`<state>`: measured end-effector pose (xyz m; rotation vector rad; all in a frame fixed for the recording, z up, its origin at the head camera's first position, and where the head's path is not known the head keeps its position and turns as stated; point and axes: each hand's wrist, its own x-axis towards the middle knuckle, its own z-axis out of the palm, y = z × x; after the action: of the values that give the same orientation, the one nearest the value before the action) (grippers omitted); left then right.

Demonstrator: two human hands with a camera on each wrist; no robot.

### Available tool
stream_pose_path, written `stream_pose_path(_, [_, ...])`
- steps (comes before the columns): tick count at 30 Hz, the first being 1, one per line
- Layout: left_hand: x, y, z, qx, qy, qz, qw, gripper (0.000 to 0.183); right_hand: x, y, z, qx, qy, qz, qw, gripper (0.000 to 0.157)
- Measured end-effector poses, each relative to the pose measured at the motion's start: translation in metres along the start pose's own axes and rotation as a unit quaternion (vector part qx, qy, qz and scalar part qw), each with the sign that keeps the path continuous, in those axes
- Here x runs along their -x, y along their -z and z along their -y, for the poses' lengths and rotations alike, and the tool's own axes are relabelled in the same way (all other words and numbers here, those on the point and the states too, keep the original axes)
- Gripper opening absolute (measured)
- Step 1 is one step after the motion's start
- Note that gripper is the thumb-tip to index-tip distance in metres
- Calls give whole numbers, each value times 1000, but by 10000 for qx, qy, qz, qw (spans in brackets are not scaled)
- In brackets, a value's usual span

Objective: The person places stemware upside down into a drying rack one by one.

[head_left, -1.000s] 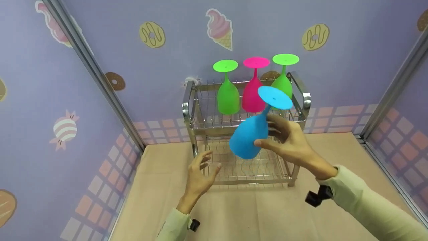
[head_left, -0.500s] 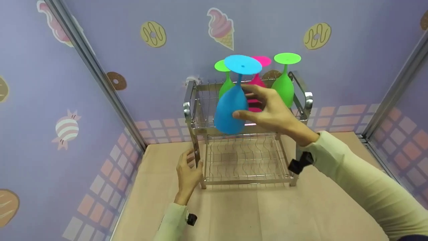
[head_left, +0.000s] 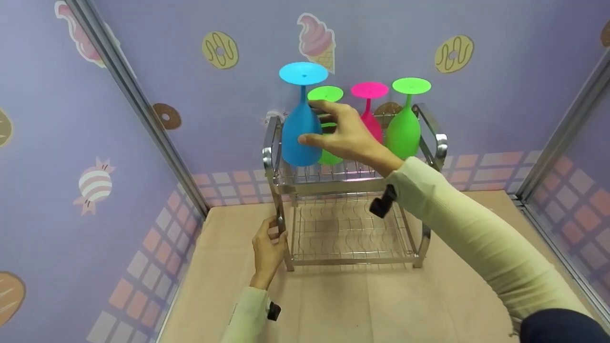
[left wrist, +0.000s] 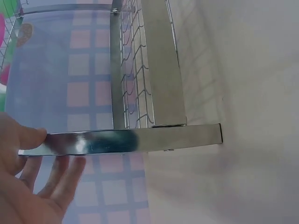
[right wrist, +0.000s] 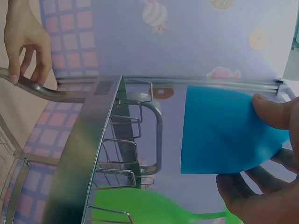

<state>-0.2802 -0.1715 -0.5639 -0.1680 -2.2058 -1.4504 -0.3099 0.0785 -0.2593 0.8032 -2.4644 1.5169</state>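
Observation:
My right hand (head_left: 345, 131) grips a blue wine glass (head_left: 301, 136) upside down by its bowl, foot upward, over the left end of the rack's upper tier. In the right wrist view the blue glass (right wrist: 224, 133) shows its rim apart from the rack's wires, with thumb and fingers on opposite sides of the bowl. My left hand (head_left: 268, 252) holds the left front leg of the metal dish rack (head_left: 333, 187). The left wrist view shows the thumb and fingers of that hand (left wrist: 28, 182) around the flat metal leg (left wrist: 93, 142).
On the upper tier, upside down, stand a green wine glass (head_left: 329, 93) partly hidden behind the right hand, a pink one (head_left: 369, 90) and another green one (head_left: 403, 131). The lower wire tier (head_left: 350, 228) sits above the beige tabletop (head_left: 333, 305). Patterned walls (head_left: 143, 143) enclose the table.
My right hand has carried the blue glass left and up, turning it from tilted to nearly upright. My left hand has moved left and taken hold of the rack's leg.

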Motion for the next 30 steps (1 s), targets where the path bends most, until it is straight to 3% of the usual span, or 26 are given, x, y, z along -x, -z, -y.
stream_pose_path(11, [-1, 0, -5, -373, -329, 184, 9986, 41, -37, -32, -16, 400, -94, -185, 9990, 72])
stream_pose_path(20, [-3, -6, -5, -433, -359, 221, 9982, 35, -50, -53, -32, 425, -527, -285, 9973, 72])
stream_pose_path(30, [-4, 0, -5, -424, -170, 250, 9986, 36, -64, -75, -42, 424, -879, -472, 9941, 72])
